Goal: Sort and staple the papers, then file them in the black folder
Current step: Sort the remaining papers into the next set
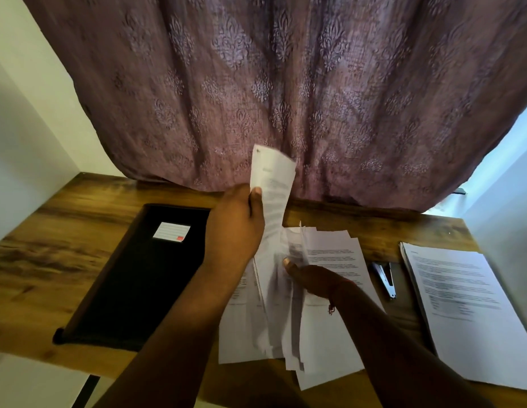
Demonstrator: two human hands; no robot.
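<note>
My left hand (pixel 237 228) grips a printed sheet (pixel 271 184) by its left edge and lifts it upright above the table. Below it a loose pile of printed papers (pixel 330 290) is spread over the middle of the table. My right hand (pixel 309 278) lies on this pile, its thumb pinching a blurred sheet. A black folder (pixel 138 275) with a white label lies closed at the left. A stapler (pixel 384 278) lies right of the pile. A neat stack of papers (pixel 462 304) sits at the far right.
The wooden table (pixel 65 231) stands against a purple patterned curtain (pixel 271 83) that hangs over its far edge. White walls flank it on both sides. The table's front edge runs close below the pile.
</note>
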